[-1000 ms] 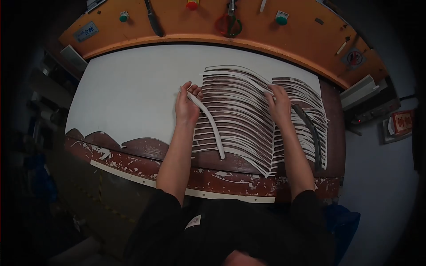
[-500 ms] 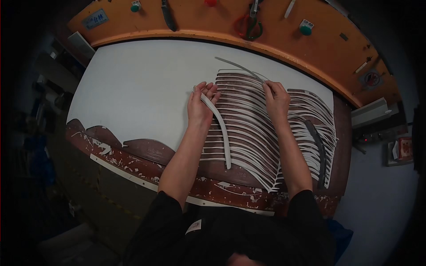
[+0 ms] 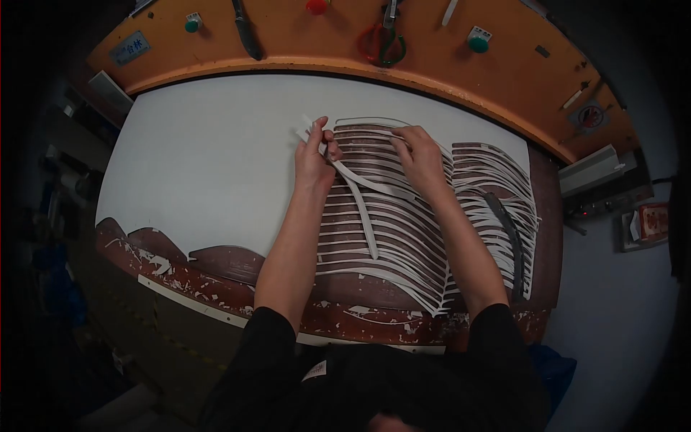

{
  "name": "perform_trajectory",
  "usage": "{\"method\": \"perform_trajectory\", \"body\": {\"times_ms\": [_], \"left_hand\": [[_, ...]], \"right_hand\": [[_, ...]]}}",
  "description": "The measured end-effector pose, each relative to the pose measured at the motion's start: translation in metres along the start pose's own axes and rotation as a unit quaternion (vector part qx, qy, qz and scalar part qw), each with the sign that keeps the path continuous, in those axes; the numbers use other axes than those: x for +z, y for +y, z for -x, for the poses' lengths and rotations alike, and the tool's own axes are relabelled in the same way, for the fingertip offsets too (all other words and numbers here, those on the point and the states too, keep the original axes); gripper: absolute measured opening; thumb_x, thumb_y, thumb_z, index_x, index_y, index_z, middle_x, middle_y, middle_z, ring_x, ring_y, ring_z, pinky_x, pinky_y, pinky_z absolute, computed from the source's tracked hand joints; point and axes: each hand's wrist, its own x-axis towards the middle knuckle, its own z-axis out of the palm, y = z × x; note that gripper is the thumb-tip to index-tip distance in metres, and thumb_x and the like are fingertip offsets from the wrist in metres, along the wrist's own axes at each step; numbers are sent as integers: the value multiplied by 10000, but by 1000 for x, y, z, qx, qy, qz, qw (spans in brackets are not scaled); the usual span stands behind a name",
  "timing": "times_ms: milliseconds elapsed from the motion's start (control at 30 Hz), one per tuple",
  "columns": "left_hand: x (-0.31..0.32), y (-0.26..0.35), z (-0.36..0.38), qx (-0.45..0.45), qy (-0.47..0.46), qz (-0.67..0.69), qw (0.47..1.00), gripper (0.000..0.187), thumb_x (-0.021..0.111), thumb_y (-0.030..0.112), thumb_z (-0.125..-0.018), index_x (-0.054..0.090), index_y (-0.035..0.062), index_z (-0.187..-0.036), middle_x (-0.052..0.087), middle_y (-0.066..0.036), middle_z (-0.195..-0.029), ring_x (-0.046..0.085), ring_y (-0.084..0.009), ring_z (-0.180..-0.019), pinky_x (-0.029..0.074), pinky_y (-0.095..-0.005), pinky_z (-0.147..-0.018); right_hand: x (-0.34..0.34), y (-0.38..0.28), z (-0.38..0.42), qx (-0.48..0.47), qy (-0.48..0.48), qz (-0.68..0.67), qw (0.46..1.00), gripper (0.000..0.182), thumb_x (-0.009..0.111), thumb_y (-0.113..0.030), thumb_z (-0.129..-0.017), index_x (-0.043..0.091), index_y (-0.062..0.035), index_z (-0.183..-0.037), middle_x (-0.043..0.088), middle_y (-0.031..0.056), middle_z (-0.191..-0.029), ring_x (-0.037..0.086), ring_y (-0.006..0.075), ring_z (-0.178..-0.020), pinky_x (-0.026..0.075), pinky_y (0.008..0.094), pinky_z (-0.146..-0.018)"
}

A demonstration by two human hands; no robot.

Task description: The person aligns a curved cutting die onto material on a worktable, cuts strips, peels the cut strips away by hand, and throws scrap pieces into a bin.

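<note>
My left hand is closed round several curved pale strips near the left edge of the cut rows. One strip hangs down toward me, another points right below my right hand. My right hand is over the upper rows of cut strips, thumb and fingers close together; whether something thin is between them is too small to tell. The strips lie in curved rows with dark board showing between them. A dark grey curved bundle rests on the right-hand group of strips.
A white sheet covers the board's left part. White scraps litter the reddish near edge. Along the orange back panel are red-and-green-handled scissors, a dark-handled tool and green buttons.
The grey strip that my right hand held at the back is now with my left hand, pointing right. My right hand has moved left. The view has shifted slightly.
</note>
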Motion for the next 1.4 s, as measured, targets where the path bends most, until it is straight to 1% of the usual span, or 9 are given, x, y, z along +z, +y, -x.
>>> {"method": "perform_trajectory", "body": {"times_ms": [67,167,267,300,433,867,967,1067,1400], "left_hand": [[-4,-2,-5,-19,-15,-5,1000,331,547,332,-1082,579,55,-1261,635,-36,-935,561,-138,-708,473,-283,-654],[10,2,-2,24,-27,-228,973,315,514,314,-1093,620,41,-1207,691,-63,-976,654,-190,-852,527,-342,-757],[27,-4,-11,204,-83,-520,825,339,472,282,-1093,648,-7,-1101,703,-167,-945,670,-326,-863,520,-451,-787],[35,-4,-19,210,-92,-603,764,330,497,266,-1073,651,-25,-1049,695,-215,-936,639,-415,-928,496,-492,-868],[31,-21,-40,220,-166,-703,656,284,536,247,-1045,661,-9,-1031,676,-224,-944,604,-437,-950,458,-513,-919],[24,-20,-39,214,-159,-688,675,317,537,285,-1053,669,-3,-1077,658,-232,-962,596,-424,-962,461,-493,-901],[29,-16,-33,200,-153,-692,677,279,560,246,-1040,665,-6,-1097,664,-236,-999,598,-421,-994,472,-489,-898],[19,-26,-37,291,-164,-668,665,239,593,194,-1012,660,-11,-1115,675,-229,-1027,602,-414,-1026,483,-489,-901],[31,-25,-40,296,-166,-741,580,192,601,129,-971,641,1,-1107,694,-178,-1041,609,-375,-1032,479,-483,-903]], "right_hand": [[9,27,-24,10,22,77,997,228,662,-174,-952,718,-13,-1104,681,176,-1084,657,376,-1023,518,453,-903],[25,55,-31,10,11,155,988,178,654,-147,-948,723,-29,-1061,670,168,-1026,658,365,-993,514,468,-873],[29,50,-25,-7,21,182,983,145,654,-132,-942,727,-44,-1031,663,155,-986,662,356,-934,508,477,-847],[31,50,-21,2,13,171,985,143,656,-134,-941,730,-45,-1025,662,155,-979,663,358,-918,511,477,-840],[24,47,-25,25,-10,140,990,130,663,-137,-939,738,-47,-994,659,155,-958,665,364,-860,527,474,-810],[10,62,-49,-89,-67,206,972,155,672,-114,-917,734,-47,-1042,661,118,-969,659,325,-906,541,422,-841],[10,51,-40,-58,-63,206,975,175,646,-98,-927,712,-42,-1078,650,135,-1012,655,337,-929,523,442,-854],[24,55,-29,-56,-26,233,970,208,619,-94,-941,687,-41,-1130,630,154,-1054,645,351,-968,497,457,-880],[21,53,-35,1,-46,182,982,203,642,-104,-933,698,-32,-1114,626,153,-1046,623,350,-1008,489,457,-898]]}}
